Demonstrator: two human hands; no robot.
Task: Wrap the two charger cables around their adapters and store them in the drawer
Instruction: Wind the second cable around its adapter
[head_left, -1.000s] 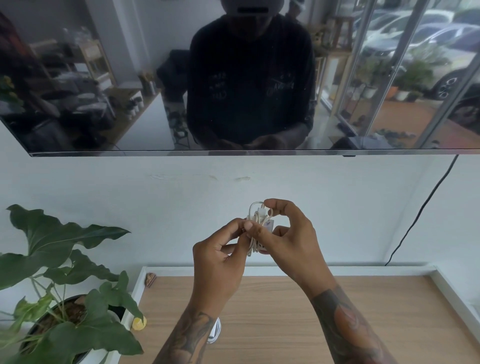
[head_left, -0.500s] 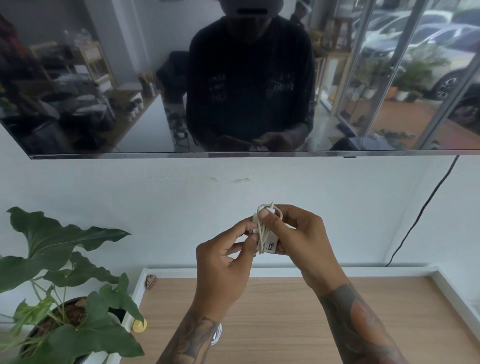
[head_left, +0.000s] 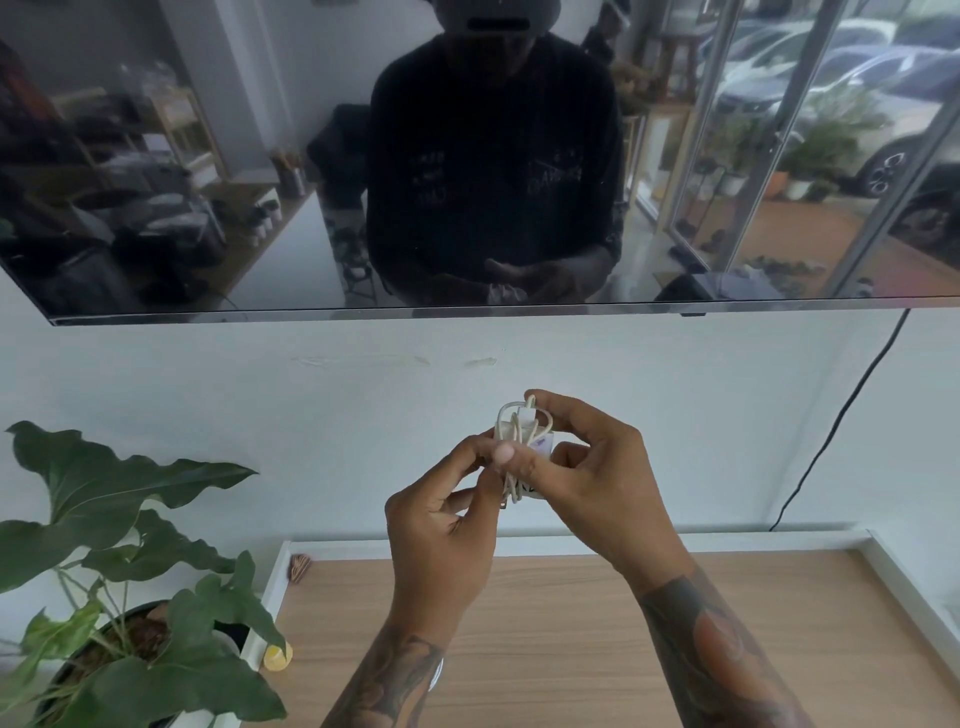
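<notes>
While the cable (head_left: 514, 457) is lying in several turns round the white adapter (head_left: 524, 441), both hands are holding the bundle up in the air above the table (head_left: 571, 649), in front of the pale wall. In the head view, the only one, the right hand (head_left: 597, 478) is curling over the bundle, its fingers bent over the top and its thumb pressing the turns against the adapter's side. The left hand (head_left: 441, 525) is pinching the bundle's lower left edge between thumb and fingers. A short loop with the white plug is standing up at the top, so the wrapping seems nearly done, with only the loose end left to tuck in. That is a judgement; the far side of the bundle is hidden by the fingers.

Something round and white is peeking out from under the left forearm on the table; I cannot tell whether it is the second charger. No drawer is showing in this view, so storing is not yet done, and the second wrap is probably still ahead. A plant (head_left: 130, 571) is standing at the left, beside the table, and a dark screen (head_left: 208, 156) is hanging above.
</notes>
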